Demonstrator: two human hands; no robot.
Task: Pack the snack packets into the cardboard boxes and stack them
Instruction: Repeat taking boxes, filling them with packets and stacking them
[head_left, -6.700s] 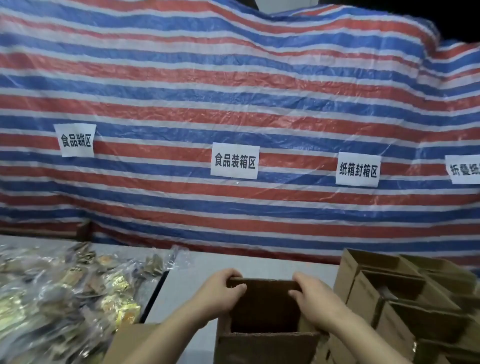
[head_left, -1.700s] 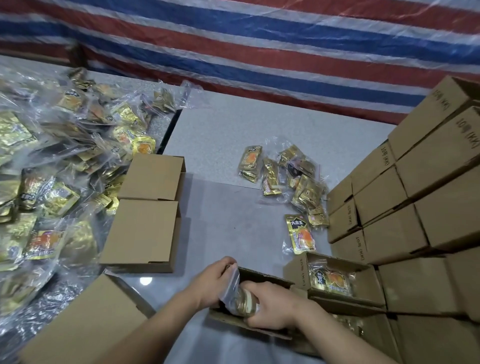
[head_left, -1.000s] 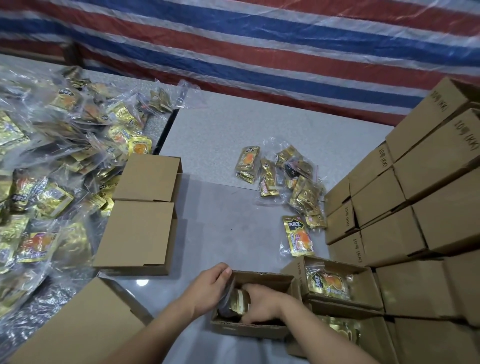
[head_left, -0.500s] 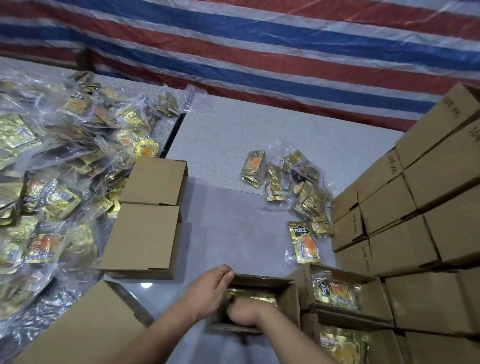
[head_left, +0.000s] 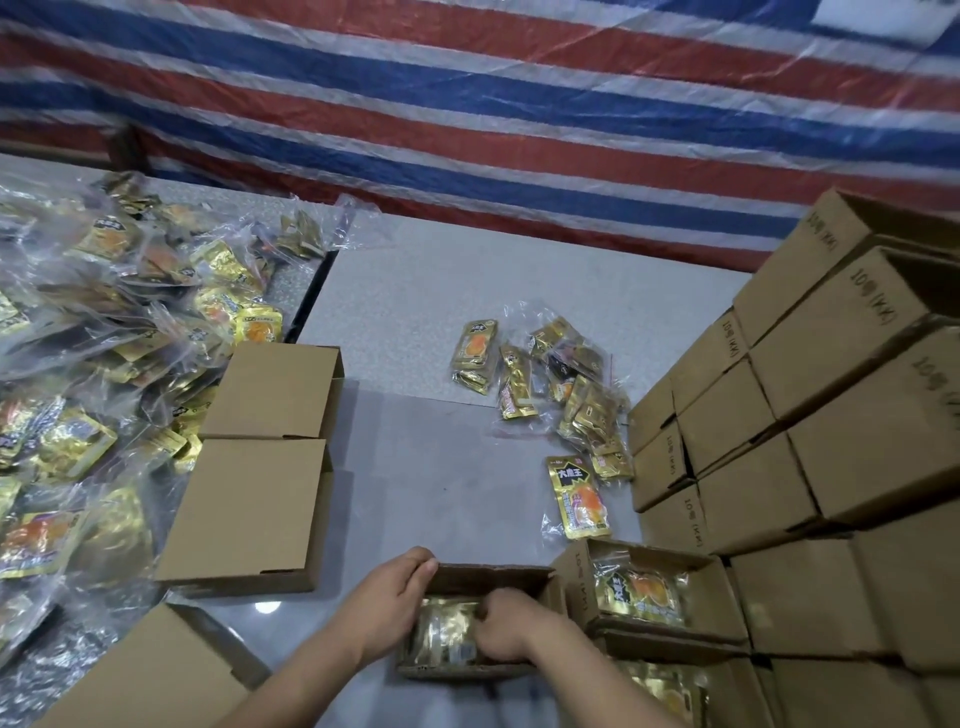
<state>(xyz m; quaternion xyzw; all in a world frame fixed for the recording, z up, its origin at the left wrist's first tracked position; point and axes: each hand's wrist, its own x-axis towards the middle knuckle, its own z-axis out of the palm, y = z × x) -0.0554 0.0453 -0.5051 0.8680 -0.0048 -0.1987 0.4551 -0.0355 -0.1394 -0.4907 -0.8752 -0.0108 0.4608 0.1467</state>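
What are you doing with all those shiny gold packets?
A person is packing snack packets into cardboard boxes. The right hand is down inside the open box, pressing on a gold packet, while the left hand steadies the box's edge. More packets wait in the pile, and boxes stand in a stack.
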